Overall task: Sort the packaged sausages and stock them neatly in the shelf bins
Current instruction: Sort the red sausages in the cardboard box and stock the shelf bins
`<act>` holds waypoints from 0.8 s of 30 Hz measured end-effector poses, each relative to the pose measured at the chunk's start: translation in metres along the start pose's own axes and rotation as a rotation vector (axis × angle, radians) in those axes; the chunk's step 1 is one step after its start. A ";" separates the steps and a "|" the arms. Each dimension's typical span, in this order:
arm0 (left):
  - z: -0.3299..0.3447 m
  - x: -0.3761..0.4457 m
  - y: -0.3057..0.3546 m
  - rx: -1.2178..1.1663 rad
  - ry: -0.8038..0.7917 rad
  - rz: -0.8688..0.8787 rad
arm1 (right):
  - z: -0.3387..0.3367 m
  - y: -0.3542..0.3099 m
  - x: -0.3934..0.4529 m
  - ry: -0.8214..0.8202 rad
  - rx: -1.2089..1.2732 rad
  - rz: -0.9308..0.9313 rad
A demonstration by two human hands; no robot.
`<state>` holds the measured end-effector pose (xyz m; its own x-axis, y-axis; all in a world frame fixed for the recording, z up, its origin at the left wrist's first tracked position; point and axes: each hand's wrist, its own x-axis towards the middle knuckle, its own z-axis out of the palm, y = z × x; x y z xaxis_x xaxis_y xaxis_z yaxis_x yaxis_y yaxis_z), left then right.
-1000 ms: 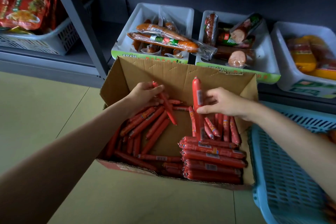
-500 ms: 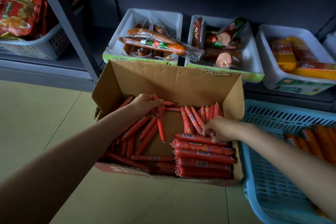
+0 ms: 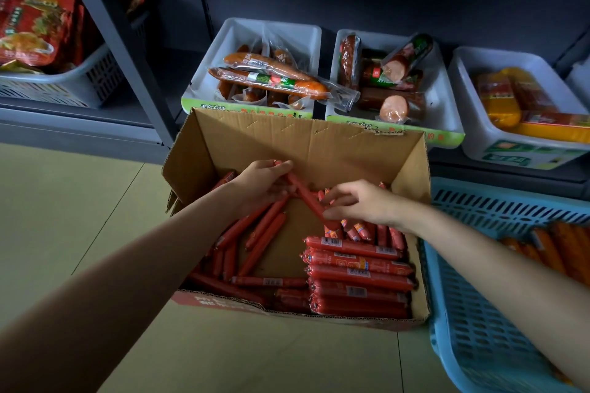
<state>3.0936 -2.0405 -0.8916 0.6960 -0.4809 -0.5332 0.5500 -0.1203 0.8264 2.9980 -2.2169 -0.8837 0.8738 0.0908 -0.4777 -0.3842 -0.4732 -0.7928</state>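
Observation:
An open cardboard box (image 3: pixel 306 140) on the floor holds many red sausage sticks: thin ones (image 3: pixel 265 233) loose at the left, thick ones (image 3: pixel 357 271) stacked at the front right, short ones (image 3: pixel 360 230) behind them. My left hand (image 3: pixel 265 185) grips the upper end of a thin red sausage (image 3: pixel 306 198) that slants down to the right. My right hand (image 3: pixel 357 201) pinches its lower end with curled fingers. Three white shelf bins stand behind the box: one (image 3: pixel 230 38) with long packaged sausages, one (image 3: pixel 447 112) with cut sausage packs, one (image 3: pixel 472 137) with yellow packs.
A blue plastic basket (image 3: pixel 472 313) stands right of the box and holds orange sausages (image 3: pixel 555 249). A grey shelf upright (image 3: pixel 118 41) rises at the left. Behind it a white basket (image 3: pixel 79 86) holds red snack bags. The floor is pale tile.
My right hand set down the thick sausage, moved to the box's middle and now pinches the thin sausage in my left hand. My left hand lifted slightly.

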 end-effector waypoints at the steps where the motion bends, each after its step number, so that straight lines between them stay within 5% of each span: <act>1: 0.004 0.001 0.001 -0.020 -0.020 0.003 | 0.001 -0.003 0.002 0.010 0.023 0.001; 5: 0.008 0.007 -0.004 0.227 0.012 0.063 | -0.014 -0.002 0.008 0.099 -0.283 0.139; 7: -0.002 0.011 -0.012 0.791 0.042 0.129 | -0.023 0.011 0.008 0.169 -0.671 0.266; 10: -0.023 0.010 -0.028 1.470 -0.052 0.138 | -0.019 0.030 0.003 0.196 -0.899 0.344; 14: -0.038 -0.001 -0.054 1.602 -0.354 -0.032 | -0.007 0.018 0.015 0.318 -0.921 0.136; 17: -0.042 0.001 -0.077 1.699 -0.526 -0.173 | 0.013 0.002 0.030 0.204 -0.743 -0.047; 21: -0.037 0.007 -0.097 1.883 -0.569 -0.206 | 0.052 0.000 0.050 -0.013 -0.736 -0.155; 24: -0.047 0.010 -0.086 1.766 -0.553 -0.249 | 0.069 -0.002 0.061 -0.136 -0.702 -0.151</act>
<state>3.0749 -1.9940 -0.9770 0.2764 -0.4607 -0.8434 -0.7025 -0.6957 0.1498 3.0311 -2.1503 -0.9375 0.8401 0.2856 -0.4611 0.0587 -0.8930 -0.4461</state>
